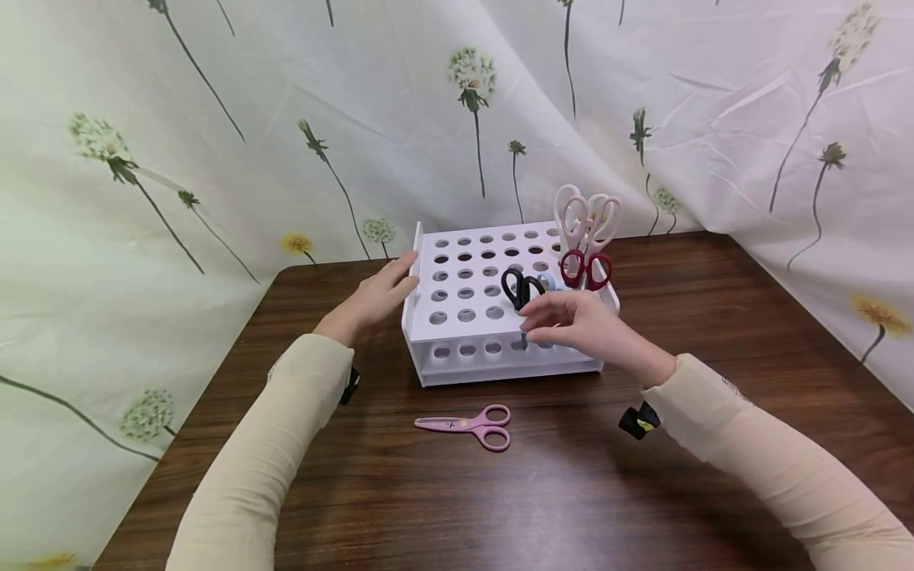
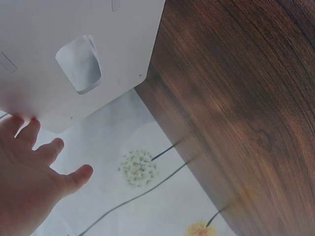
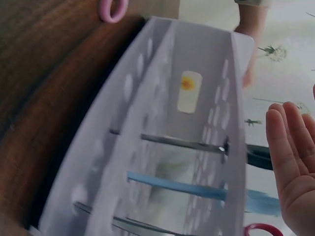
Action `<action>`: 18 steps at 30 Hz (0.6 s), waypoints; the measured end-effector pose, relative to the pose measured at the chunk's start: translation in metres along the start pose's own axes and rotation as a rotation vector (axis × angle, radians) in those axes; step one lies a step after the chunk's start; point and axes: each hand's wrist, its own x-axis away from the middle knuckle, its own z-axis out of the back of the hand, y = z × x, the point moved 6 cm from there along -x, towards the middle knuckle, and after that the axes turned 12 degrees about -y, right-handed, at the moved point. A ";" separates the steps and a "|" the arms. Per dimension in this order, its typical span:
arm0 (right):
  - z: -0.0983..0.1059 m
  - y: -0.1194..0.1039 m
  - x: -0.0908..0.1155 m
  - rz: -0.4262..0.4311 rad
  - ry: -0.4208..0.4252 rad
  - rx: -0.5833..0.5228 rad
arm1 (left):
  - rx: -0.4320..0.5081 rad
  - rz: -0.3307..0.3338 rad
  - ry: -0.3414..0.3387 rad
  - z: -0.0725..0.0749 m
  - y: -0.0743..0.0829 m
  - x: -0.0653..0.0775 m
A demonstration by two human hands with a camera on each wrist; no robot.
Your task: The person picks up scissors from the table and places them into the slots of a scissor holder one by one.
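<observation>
A white rack (image 1: pixel 457 336) with rows of round holes stands on the table. At its left side panel, my left hand (image 1: pixel 374 297) rests its fingertips on the edge, fingers spread. My right hand (image 1: pixel 581 321) is at the front right of the rack, beside the black-handled scissors (image 1: pixel 522 298), which stand upright in a front-row hole. In the right wrist view, its extended fingers are just outside the black handle (image 3: pixel 258 156), holding nothing. Light-blue-handled scissors (image 3: pixel 261 201) stand beside the black pair. Pink scissors (image 1: pixel 467 425) lie on the table before the rack.
Dark-red-handled scissors (image 1: pixel 609 272) and several white and pale-pink-handled ones (image 1: pixel 559 210) stand at the rack's right side, rising above it. A flower-print cloth (image 1: pixel 414 127) hangs behind the dark wooden table (image 1: pixel 400 507).
</observation>
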 end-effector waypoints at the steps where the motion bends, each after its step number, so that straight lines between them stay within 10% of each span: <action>1: -0.003 0.001 -0.001 0.007 -0.010 0.000 | 0.001 0.002 0.001 0.000 0.000 0.000; 18: -0.034 0.026 -0.015 0.038 -0.108 0.005 | 0.019 0.010 -0.002 0.003 -0.008 -0.007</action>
